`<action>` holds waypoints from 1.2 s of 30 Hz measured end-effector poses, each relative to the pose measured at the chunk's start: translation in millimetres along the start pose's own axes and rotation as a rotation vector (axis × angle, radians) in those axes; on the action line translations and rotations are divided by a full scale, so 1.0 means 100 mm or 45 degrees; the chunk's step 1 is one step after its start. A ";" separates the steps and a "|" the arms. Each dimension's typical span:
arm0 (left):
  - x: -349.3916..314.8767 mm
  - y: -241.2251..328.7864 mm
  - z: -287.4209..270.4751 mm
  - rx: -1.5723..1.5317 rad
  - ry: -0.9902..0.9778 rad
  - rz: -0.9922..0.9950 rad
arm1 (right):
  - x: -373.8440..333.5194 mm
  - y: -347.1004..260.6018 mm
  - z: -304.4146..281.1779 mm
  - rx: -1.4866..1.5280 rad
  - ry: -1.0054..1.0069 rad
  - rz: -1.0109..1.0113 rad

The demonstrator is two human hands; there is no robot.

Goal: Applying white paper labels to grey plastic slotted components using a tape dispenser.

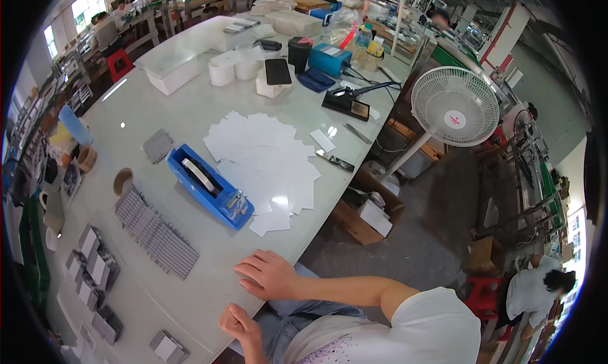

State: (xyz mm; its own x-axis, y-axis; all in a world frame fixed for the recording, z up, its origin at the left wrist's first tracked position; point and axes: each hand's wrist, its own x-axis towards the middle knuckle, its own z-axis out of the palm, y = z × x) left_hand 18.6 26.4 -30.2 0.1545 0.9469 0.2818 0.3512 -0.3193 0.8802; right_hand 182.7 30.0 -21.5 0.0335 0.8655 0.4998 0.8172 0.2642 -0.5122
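Note:
My right hand [267, 275] lies palm down by the table's near edge, its fingers stretched out and holding nothing. Lower and to the left, my left hand [241, 325] is curled into a fist at the edge, with nothing showing in it. Beyond my hands sits a blue tape dispenser [209, 185] with a roll inside. White paper pieces [263, 158] are spread in an overlapping heap beside it. To its left lies a row of thin grey strip-like parts [155, 231]. A small grey bundle with a white label [168, 347] lies left of my left hand.
Several grey bundles [98, 269] lie at the left. Farther back are a white tray [171, 76], a phone [277, 72], a blue box-shaped unit [329, 59] and a soldering iron stand [346, 104]. Off the right edge stand a fan [455, 107] and an open carton [364, 215].

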 end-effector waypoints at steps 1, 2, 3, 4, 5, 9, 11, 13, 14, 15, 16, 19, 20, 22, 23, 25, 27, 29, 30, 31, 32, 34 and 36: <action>0.01 -0.04 0.02 -0.015 0.006 0.015 | -0.01 0.01 0.00 -0.009 0.002 0.006; -0.01 -0.06 0.03 0.032 0.007 0.086 | -0.02 -0.01 0.01 -0.022 0.007 -0.002; -0.01 -0.08 0.04 0.078 0.010 0.156 | -0.01 -0.02 0.03 -0.002 0.038 -0.012; -0.01 -0.10 0.06 0.065 0.015 0.165 | 0.00 -0.03 0.05 0.017 0.068 -0.021; 0.01 -0.11 0.05 0.084 0.033 0.183 | -0.01 -0.04 0.06 0.002 0.073 -0.024; 0.03 -0.12 0.06 0.113 0.086 0.287 | 0.00 -0.04 0.09 -0.008 0.118 -0.057; 0.02 -0.13 0.06 0.130 0.092 0.325 | 0.01 -0.05 0.09 -0.008 0.115 -0.086; 0.04 -0.13 0.09 0.158 0.113 0.358 | 0.00 -0.04 0.10 -0.038 0.148 -0.088; 0.03 -0.12 0.10 0.149 0.118 0.377 | 0.00 -0.04 0.10 -0.028 0.149 -0.099; 0.03 -0.12 0.11 0.143 0.122 0.395 | 0.00 -0.02 0.09 -0.051 0.138 -0.101; 0.06 -0.12 0.13 0.157 0.131 0.395 | 0.01 0.00 0.08 -0.072 0.128 -0.102; 0.09 -0.08 0.16 0.214 0.121 0.450 | 0.02 0.02 0.03 -0.090 0.090 -0.080; 0.10 -0.08 0.18 0.218 0.113 0.454 | 0.03 0.03 0.02 -0.087 0.096 -0.073; 0.11 -0.07 0.23 0.213 0.150 0.473 | 0.02 0.05 0.01 -0.109 0.147 -0.118; 0.09 -0.09 0.21 0.226 0.144 0.469 | 0.02 0.05 0.05 -0.096 0.147 -0.111; 0.08 -0.12 0.18 0.272 0.177 0.486 | 0.02 0.04 0.11 -0.060 0.146 -0.134; 0.06 -0.11 0.18 0.279 0.174 0.521 | 0.00 0.03 0.11 -0.072 0.166 -0.133; 0.06 -0.09 0.18 0.291 0.177 0.550 | -0.03 0.02 0.10 -0.079 0.182 -0.137; 0.05 -0.10 0.17 0.297 0.180 0.565 | -0.04 0.02 0.10 -0.091 0.175 -0.139; 0.04 -0.10 0.17 0.307 0.185 0.577 | -0.06 0.01 0.10 -0.099 0.166 -0.142; 0.05 -0.11 0.16 0.320 0.187 0.571 | -0.05 0.01 0.10 -0.086 0.163 -0.143; 0.04 -0.11 0.15 0.336 0.207 0.596 | -0.04 -0.01 0.12 -0.051 0.174 -0.186; 0.03 -0.07 0.15 0.341 0.221 0.606 | -0.04 0.00 0.13 -0.031 0.172 -0.205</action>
State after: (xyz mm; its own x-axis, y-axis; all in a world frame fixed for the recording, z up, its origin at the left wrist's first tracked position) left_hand 30.9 31.2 -41.0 0.2071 0.6816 0.7018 0.5054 -0.6887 0.5198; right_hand 175.7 32.0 -32.5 -0.0230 0.7478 0.6636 0.8319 0.3824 -0.4021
